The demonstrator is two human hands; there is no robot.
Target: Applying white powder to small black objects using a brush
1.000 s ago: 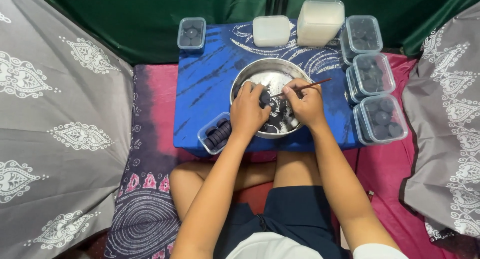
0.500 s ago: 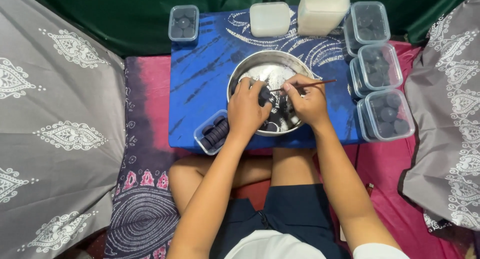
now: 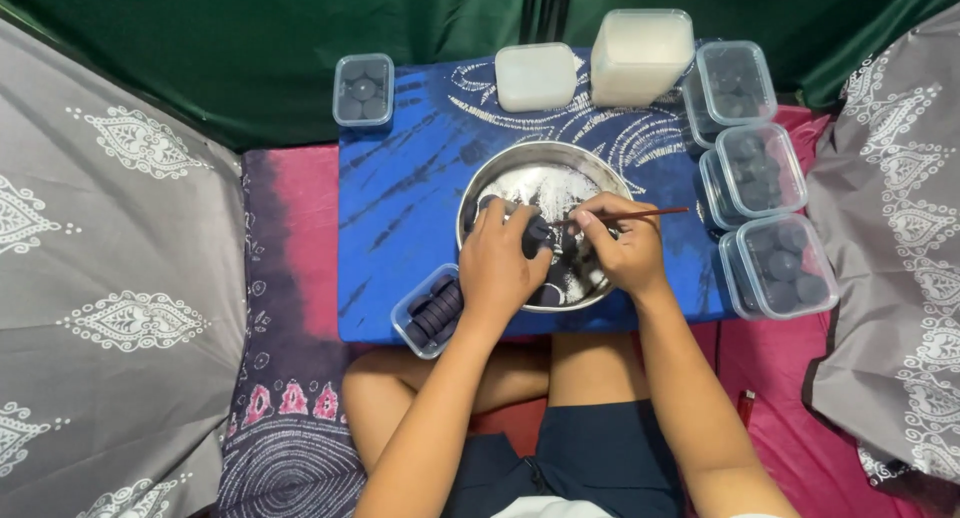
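A round metal bowl point(image 3: 520, 166) with white powder and dark discs sits on a low blue patterned table point(image 3: 400, 198). My left hand point(image 3: 503, 263) is over the bowl's near side, fingers pinched on a dark round disc point(image 3: 536, 232). My right hand point(image 3: 625, 246) is just right of it, gripping a thin brown stick point(image 3: 650, 214) that points right, its inner end meeting the disc. An open clear tub point(image 3: 430, 311) filled with stacked dark discs lies by my left wrist at the table's front edge.
Three lidded clear tubs of dark discs point(image 3: 764, 171) line the table's right edge; another point(image 3: 363, 90) stands at the back left. Two white tubs point(image 3: 590, 66) stand at the back. Grey patterned cushions point(image 3: 110, 278) flank both sides, green cloth behind. A small red object point(image 3: 744, 406) lies by my right leg.
The view has shifted slightly. Both hands stay over the bowl, working the disc with the stick, with only small finger movement.
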